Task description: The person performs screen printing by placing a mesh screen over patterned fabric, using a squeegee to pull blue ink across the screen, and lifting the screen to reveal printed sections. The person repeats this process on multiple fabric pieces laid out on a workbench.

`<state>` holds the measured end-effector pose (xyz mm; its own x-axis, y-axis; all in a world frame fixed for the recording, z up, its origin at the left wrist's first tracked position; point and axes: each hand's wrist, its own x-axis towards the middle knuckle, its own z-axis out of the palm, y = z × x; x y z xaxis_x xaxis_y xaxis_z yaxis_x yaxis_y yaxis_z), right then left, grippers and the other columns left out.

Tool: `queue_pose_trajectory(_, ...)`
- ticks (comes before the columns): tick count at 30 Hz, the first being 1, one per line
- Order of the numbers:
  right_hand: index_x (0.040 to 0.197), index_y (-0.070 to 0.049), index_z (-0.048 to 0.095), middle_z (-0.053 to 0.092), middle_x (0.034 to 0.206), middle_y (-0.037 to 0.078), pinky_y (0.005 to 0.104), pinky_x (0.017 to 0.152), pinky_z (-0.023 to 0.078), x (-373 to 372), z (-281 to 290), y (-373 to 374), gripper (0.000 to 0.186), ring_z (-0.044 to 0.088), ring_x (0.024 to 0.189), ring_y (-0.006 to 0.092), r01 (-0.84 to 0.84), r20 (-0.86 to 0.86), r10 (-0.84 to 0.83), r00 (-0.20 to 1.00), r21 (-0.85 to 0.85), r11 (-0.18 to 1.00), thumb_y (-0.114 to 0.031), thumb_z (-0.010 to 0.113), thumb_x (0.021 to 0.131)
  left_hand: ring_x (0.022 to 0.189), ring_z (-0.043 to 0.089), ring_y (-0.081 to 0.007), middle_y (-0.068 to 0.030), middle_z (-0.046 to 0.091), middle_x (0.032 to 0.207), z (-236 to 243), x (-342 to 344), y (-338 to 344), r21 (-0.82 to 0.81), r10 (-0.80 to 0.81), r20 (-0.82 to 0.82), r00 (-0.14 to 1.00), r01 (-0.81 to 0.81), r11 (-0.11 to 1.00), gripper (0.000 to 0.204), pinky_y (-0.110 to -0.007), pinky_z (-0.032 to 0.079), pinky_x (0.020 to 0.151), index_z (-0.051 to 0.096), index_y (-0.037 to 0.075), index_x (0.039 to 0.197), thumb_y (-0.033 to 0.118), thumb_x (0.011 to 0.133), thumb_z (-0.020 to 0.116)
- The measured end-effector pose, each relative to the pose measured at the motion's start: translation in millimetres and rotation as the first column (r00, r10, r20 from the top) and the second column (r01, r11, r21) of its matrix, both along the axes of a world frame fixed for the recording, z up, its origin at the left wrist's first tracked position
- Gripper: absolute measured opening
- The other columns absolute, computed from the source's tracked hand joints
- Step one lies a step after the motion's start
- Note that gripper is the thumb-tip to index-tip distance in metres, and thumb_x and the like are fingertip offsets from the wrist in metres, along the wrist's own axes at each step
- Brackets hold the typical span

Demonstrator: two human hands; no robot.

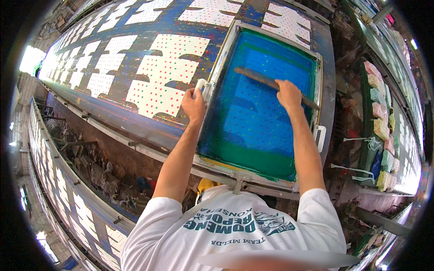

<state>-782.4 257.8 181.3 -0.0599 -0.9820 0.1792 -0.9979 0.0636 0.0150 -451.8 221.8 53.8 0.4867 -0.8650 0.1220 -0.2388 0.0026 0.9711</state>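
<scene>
A screen-printing frame [257, 171] with a metal rim and a blue mesh ringed in green lies on a long printing table. My left hand [193, 101] is closed on a white handle [202, 84] on the frame's left side. My right hand [287, 95] grips a long wooden squeegee [253, 75], held slanting across the mesh. A second white handle [319, 139] is on the frame's right side. Left of the frame lie white cut pieces [162, 63] printed with red and green dots.
The table's edge rail [133, 142] runs close before me. Further tables with white pieces [79, 205] lie at lower left. At right, stacks of pastel bundles [380, 128] and white straps [361, 171] sit along another table. A metal beam [375, 217] is at lower right.
</scene>
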Motion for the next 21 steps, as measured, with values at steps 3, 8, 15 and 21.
queue_pose_trajectory(3, 0.119, -0.016, 0.075, 0.075, 0.11, 0.017, 0.0495, 0.087, 0.058, -31, 5, -55, 0.035, 0.072, 0.101, 0.0375, 0.006, 0.048, -0.008, 0.999, 0.047, 0.999, -0.011, 0.065, 0.086, 0.08, 0.072, -0.027, -0.017, 0.075, 0.088, 0, 0, 1, -0.006, 0.026, 0.081, 0.996, -0.026, 1.0, 0.029, -0.04, 0.055, 0.077, 0.074, -0.002, 0.098, 0.025, 0.094, 0.067)
queue_pose_trajectory(8, 0.116, -0.017, 0.077, 0.076, 0.108, 0.017, 0.0499, 0.088, 0.058, -83, 26, -149, 0.034, 0.073, 0.102, 0.0377, 0.011, 0.01, -0.013, 1.0, 0.162, 0.987, -0.016, 0.067, 0.084, 0.082, 0.071, -0.0262, -0.0169, 0.075, 0.089, 1, -3, 1, -0.005, 0.04, 0.125, 0.991, -0.04, 0.999, 0.029, -0.04, 0.054, 0.079, 0.074, -0.003, 0.098, 0.026, 0.096, 0.067)
queue_pose_trajectory(15, 0.114, -0.015, 0.076, 0.074, 0.111, 0.02, 0.0515, 0.09, 0.057, -114, 51, -205, 0.035, 0.071, 0.107, 0.038, -0.045, 0.016, 0.042, 0.999, 0.311, 0.949, -0.018, 0.061, 0.083, 0.083, 0.071, -0.0271, -0.0174, 0.075, 0.088, 5, -4, 1, 0.063, 0.043, 0.124, 0.991, -0.051, 0.997, 0.033, -0.041, 0.054, 0.079, 0.074, -0.004, 0.097, 0.028, 0.097, 0.067)
queue_pose_trajectory(21, 0.123, -0.018, 0.075, 0.072, 0.121, 0.019, 0.0511, 0.097, 0.055, -94, 38, -182, 0.041, 0.068, 0.114, 0.0381, 0.034, 0.007, -0.036, 0.999, 0.198, 0.98, -0.019, 0.06, 0.086, 0.082, 0.071, -0.0291, -0.0193, 0.075, 0.088, 5, -1, -2, 0.064, 0.04, 0.18, 0.983, -0.053, 0.997, 0.036, -0.041, 0.053, 0.08, 0.074, -0.004, 0.095, 0.031, 0.096, 0.068)
